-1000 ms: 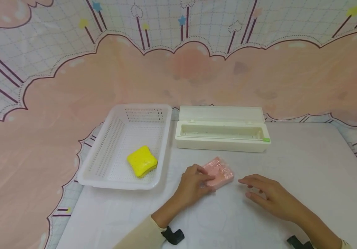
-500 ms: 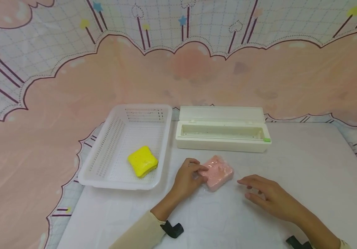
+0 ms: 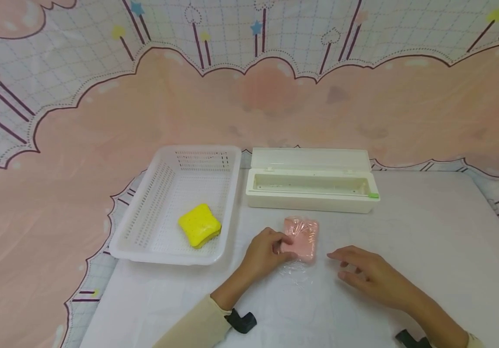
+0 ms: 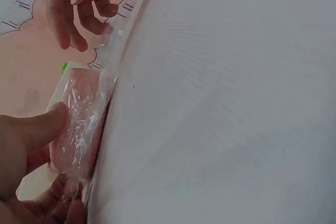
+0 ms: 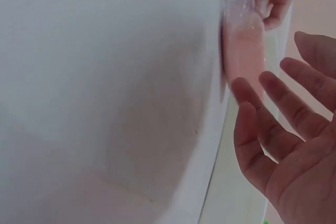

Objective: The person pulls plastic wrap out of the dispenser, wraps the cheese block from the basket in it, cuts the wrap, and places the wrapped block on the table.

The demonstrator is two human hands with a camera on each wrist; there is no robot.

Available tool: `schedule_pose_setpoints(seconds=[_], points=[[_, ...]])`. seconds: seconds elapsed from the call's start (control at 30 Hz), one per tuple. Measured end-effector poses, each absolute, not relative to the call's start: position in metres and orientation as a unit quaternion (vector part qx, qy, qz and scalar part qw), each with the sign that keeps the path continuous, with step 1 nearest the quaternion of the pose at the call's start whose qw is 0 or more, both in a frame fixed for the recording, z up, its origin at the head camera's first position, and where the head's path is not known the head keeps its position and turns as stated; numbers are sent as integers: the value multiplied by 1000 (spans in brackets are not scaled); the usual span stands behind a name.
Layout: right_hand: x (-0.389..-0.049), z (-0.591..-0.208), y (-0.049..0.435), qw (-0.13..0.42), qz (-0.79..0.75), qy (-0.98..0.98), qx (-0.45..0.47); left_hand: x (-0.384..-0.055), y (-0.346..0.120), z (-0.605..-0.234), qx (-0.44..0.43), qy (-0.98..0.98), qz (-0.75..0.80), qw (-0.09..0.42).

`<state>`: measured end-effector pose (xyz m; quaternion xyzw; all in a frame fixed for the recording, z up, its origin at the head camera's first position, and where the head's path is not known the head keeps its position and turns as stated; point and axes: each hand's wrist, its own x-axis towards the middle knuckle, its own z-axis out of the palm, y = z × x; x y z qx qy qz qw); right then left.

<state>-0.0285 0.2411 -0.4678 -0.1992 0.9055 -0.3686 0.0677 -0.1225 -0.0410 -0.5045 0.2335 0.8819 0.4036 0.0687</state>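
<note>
A pink rectangular block (image 3: 303, 237) wrapped in shiny clear plastic film lies on the white table. My left hand (image 3: 264, 251) pinches it at its left side, thumb toward the front and fingers behind. Loose clear film (image 3: 297, 273) spreads from the block's near end onto the table. In the left wrist view, the thumb (image 4: 44, 127) presses on the wrapped face while fingers sit by the gathered film at one end. To the block's right, my right hand (image 3: 368, 275) hovers with its fingers loosely bent, apart from the block and holding nothing.
A white perforated basket (image 3: 121, 244) stands to the left with a yellow sponge-like block (image 3: 199, 226) in it. Behind the pink block is a long cream box (image 3: 310, 202), its lid (image 3: 310, 158) raised, with a green tab (image 3: 374, 195) on the right. A patterned cloth (image 3: 188, 106) hangs behind.
The pink block has turned from a slanted position to nearly straight, and its loose film now shows at the near end. My left hand shifted left, then slightly right; my right hand edged left.
</note>
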Motion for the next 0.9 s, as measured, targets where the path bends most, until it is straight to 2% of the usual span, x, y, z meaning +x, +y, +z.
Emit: schedule_pose_setpoints(seconds=[0.2,0.3,0.47,0.6,0.77,0.83,0.9], points=[[-31,-474,230,101,-396,889,-205,-113,-41,-500,233,877,409,93],[-33,-475,222,120,-410,884,-192,-108,-41,-498,204,870,434,112],[-36,-479,209,114,-422,879,-191,-100,-43,-495,146,846,489,153],[-38,-479,201,87,-374,905,-184,-95,-46,-492,128,812,535,193],[-41,-476,190,5,-277,936,-218,-88,-48,-486,155,769,578,227],[-43,-476,186,-30,-248,938,-239,-86,-49,-484,174,764,579,227],[-45,-475,184,-53,-226,940,-251,-85,-48,-483,205,776,561,204]])
